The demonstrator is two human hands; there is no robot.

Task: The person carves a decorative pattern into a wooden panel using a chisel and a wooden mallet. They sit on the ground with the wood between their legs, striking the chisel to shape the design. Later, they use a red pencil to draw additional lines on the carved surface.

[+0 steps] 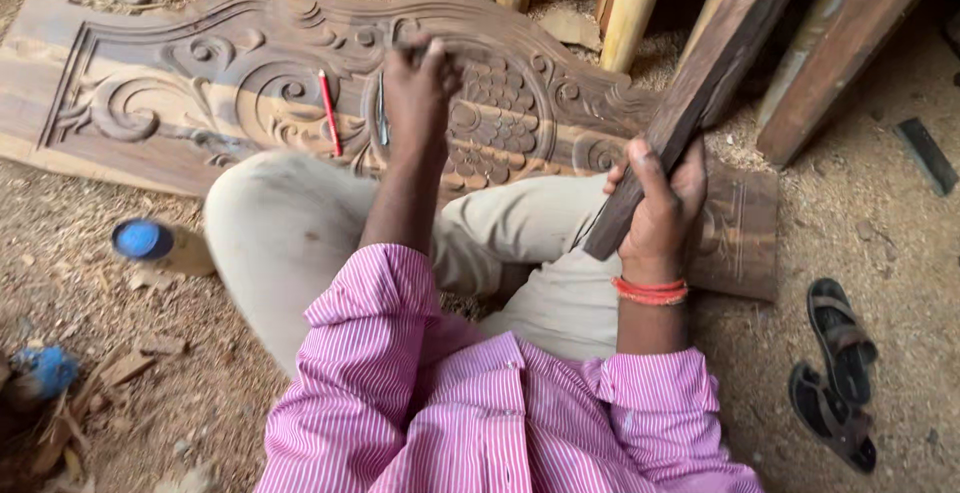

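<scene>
Right hand (660, 203) grip: dark wooden plank (700, 83) | left hand (418, 88): carved panel (200, 83)

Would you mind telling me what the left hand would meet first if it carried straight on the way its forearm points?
Most likely the dark carved wooden panel lying on the ground: the left hand is right over its floral carving, beside a thin metal tool. Height above the panel is unclear.

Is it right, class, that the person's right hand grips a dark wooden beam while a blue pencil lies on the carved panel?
Not quite: the head view shows the pencil is red, not blue. The right hand does grip the dark wooden beam, and the pencil lies on the carved panel.
</scene>
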